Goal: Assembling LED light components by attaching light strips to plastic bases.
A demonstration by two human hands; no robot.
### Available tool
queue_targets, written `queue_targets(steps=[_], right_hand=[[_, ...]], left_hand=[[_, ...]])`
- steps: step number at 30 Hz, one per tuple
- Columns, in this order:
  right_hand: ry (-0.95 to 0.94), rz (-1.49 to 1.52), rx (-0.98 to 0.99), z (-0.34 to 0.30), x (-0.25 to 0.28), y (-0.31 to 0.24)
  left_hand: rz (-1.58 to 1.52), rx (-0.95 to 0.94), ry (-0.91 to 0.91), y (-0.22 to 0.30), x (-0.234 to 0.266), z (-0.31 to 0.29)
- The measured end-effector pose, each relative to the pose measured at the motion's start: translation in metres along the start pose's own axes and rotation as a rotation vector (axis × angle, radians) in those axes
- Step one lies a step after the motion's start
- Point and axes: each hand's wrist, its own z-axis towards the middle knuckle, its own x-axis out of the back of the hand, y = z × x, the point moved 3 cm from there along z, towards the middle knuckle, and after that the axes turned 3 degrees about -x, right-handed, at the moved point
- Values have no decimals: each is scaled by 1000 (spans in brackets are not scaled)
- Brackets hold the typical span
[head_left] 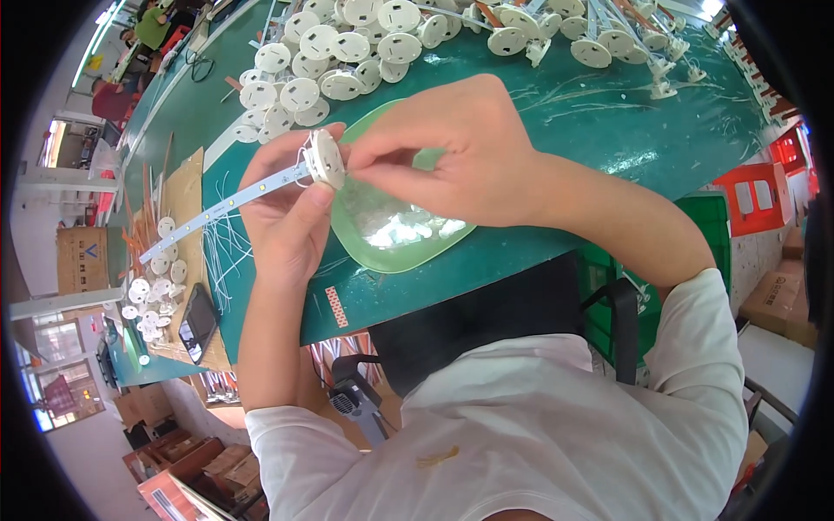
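My left hand (287, 221) is closed on a white round disc (327, 160), its thumb on the disc's lower rim. From the disc a narrow LED strip (228, 205) runs down and to the left, past my fingers. Thin white wires show where the strip meets the disc. My right hand (473, 152) is at the disc's right side, thumb and forefinger pinched together close to its face. Whatever those fingertips hold is too small to make out. Below my hands lies a shallow light-green tray (352, 247) with shiny clear contents.
Many similar white discs (321, 42) are heaped at the far side of the green table (565, 200). More discs lie at the left by a phone (200, 323), cardboard and loose white wires (228, 252). A small perforated board (336, 306) rests near the front edge. Green crates (699, 234) stand right.
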Motion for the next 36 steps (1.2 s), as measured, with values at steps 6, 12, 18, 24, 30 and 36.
queue_targets(steps=[6, 12, 18, 24, 30, 36], right_hand=[[132, -183, 257, -3, -4, -1], [118, -220, 290, -7, -6, -6], [33, -157, 321, -3, -2, -6], [-28, -114, 377, -1, 1, -7], [1, -232, 392, -6, 0, -8], [38, -303, 395, -8, -3, -12]], left_hand=[[62, -12, 5, 1, 0, -2], [72, -13, 9, 0, 1, -4], [8, -2, 4, -1, 6, -2], [-50, 61, -81, -1, 8, -3], [-77, 44, -78, -1, 2, -2], [145, -78, 9, -1, -3, -6]])
